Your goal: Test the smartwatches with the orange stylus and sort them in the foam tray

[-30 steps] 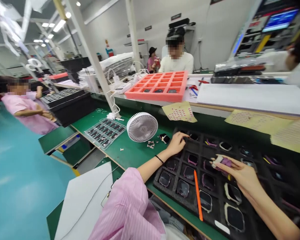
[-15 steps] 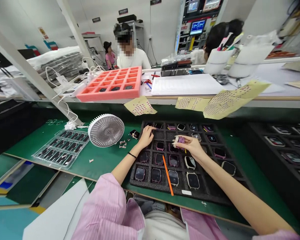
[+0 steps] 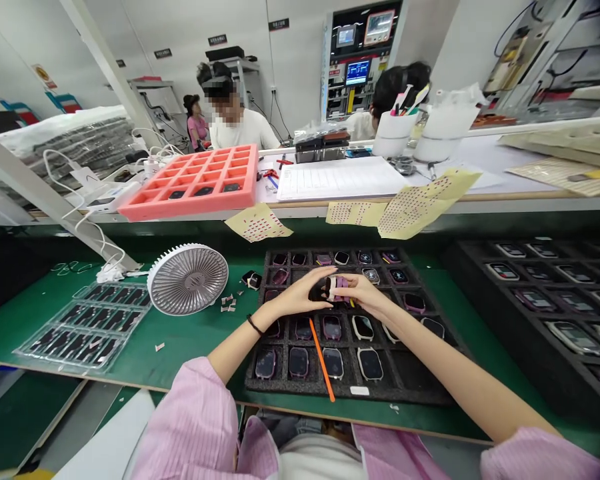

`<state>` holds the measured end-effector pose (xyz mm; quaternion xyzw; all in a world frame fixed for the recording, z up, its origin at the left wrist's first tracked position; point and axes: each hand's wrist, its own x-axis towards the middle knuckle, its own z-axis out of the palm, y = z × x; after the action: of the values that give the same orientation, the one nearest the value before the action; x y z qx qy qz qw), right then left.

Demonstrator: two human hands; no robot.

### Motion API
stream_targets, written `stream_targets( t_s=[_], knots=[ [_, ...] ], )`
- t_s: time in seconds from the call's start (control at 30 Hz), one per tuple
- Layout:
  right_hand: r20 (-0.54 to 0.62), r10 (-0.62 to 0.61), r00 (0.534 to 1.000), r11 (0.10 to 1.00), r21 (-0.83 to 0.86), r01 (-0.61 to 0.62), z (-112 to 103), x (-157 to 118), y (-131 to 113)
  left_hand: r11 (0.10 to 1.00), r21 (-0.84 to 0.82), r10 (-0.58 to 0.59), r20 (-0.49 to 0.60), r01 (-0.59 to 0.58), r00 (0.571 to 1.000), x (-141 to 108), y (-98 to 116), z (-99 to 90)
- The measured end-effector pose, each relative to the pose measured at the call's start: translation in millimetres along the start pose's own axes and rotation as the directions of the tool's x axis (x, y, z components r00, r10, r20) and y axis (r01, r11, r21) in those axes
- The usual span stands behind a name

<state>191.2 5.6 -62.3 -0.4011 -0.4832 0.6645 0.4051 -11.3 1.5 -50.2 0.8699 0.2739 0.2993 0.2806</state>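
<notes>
Above the middle of a black foam tray [image 3: 360, 391], my two hands meet. My left hand [image 3: 300, 295] curves its thumb and fingers around the edges of a dark, glossy smartwatch [image 3: 319, 292], partly hidden by the fingers. My right hand [image 3: 365, 292] pinches small white and purple pieces [image 3: 341, 288], which look like watch cases seen edge-on, right against the dark one. Below them, several square watches, among them a pale-framed watch [image 3: 370, 363], lie in the tray's compartments. An orange stick [image 3: 323, 360] rests slantwise across the tray's front.
Left of the tray stand a white fan [image 3: 187, 279] and a clear plastic tray [image 3: 87, 327] of dark parts. A second foam tray [image 3: 545, 313] of watches is at right. On the shelf are a coral tray [image 3: 190, 183] and paper [image 3: 337, 179]. Co-workers sit behind.
My left hand has moved from the tray's far left rows to my right hand, where a dark watch now shows between its fingers. My right hand keeps its pinch. The whole view has shifted.
</notes>
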Motion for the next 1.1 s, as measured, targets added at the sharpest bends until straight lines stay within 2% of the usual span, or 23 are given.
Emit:
stream_targets(
  t_s=[0.07, 0.13, 0.23, 0.3, 0.4, 0.53, 0.67, 0.8, 0.97, 1.1],
  knots=[
    [0.026, -0.002, 1.000, 1.000, -0.013, 0.002, 0.2, 1.7, 0.6, 0.999, -0.032, -0.010, 0.011, 0.011, 1.000, 10.7, 7.2, 5.6],
    [0.021, -0.014, 1.000, 0.999, -0.028, 0.014, -2.4, 4.1, 1.5, 0.998, -0.038, -0.043, -0.031, 0.042, 0.999, 19.5, 7.1, 7.2],
    [-0.019, -0.061, 0.998, 0.997, -0.058, 0.059, -13.9, 11.8, 1.3, 0.997, 0.013, -0.080, -0.131, 0.082, 0.988, 29.5, -3.2, 1.8],
    [-0.066, -0.119, 0.991, 0.989, -0.094, 0.112, -24.8, 20.9, 0.3, 0.985, 0.110, -0.115, -0.166, 0.135, 0.979, 35.8, -13.3, -2.8],
    [-0.130, -0.226, 0.965, 0.960, -0.198, 0.198, -38.3, 39.1, 0.7, 0.939, 0.267, -0.188, -0.124, 0.215, 0.974, 45.3, -28.1, -2.9],
    [-0.128, -0.355, 0.926, 0.873, -0.400, 0.279, -44.8, 58.5, 8.8, 0.925, 0.304, -0.222, -0.059, 0.230, 0.973, 49.6, -40.6, 2.8],
    [-0.091, -0.446, 0.890, 0.750, -0.580, 0.317, -49.0, 59.0, 19.7, 0.919, 0.305, -0.231, -0.094, 0.249, 0.968, 36.2, -45.8, -11.2],
    [-0.010, -0.445, 0.896, 0.660, -0.680, 0.320, -52.2, 54.9, 25.4, 0.875, 0.395, -0.254, -0.117, 0.279, 0.960, 12.9, -50.8, -32.0],
    [0.044, -0.462, 0.886, 0.511, -0.803, 0.306, -52.3, 47.1, 17.7, 0.826, 0.522, -0.279, 0.050, 0.213, 0.959, -12.0, -56.2, -30.3],
    [-0.002, -0.497, 0.868, 0.363, -0.909, 0.205, -75.4, 15.4, 1.9, 0.830, 0.526, -0.280, 0.105, 0.186, 0.954, -20.8, -58.6, -24.7]
  ],
)
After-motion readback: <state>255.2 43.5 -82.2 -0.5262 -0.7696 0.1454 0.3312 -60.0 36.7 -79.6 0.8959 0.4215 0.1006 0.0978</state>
